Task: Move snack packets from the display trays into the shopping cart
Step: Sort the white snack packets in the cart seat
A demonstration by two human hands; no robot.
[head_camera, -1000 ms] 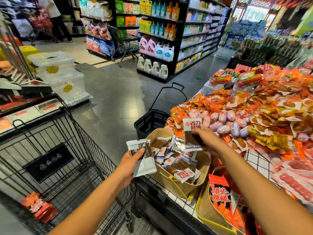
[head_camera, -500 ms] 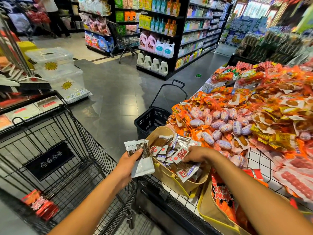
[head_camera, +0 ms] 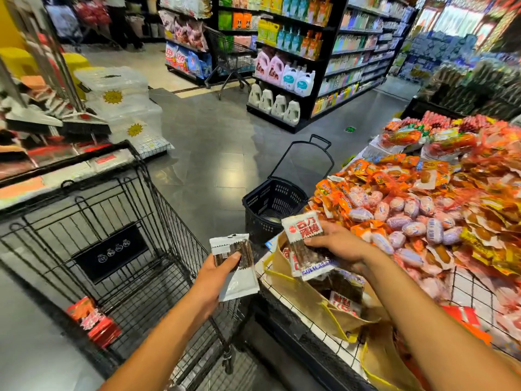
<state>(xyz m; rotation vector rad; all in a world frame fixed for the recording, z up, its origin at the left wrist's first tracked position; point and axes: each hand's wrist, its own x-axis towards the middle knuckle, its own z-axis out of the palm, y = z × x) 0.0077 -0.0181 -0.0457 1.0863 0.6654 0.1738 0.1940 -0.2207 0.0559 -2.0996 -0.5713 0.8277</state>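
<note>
Packets fill both hands, which are held apart. The left hand (head_camera: 214, 275) pinches a white packet of dark sticks (head_camera: 238, 263) right at the shopping cart's (head_camera: 169, 210) right wall. The right hand (head_camera: 335, 244) grips a red-lettered packet (head_camera: 306, 244) farther from the cart, above the tan display tray (head_camera: 296, 303). Both packets stand roughly upright, long axis running away from the person, so the left hand is nearer and probably need only swing inward and let go over the cart, where red packets (head_camera: 94, 323) already lie.
</note>
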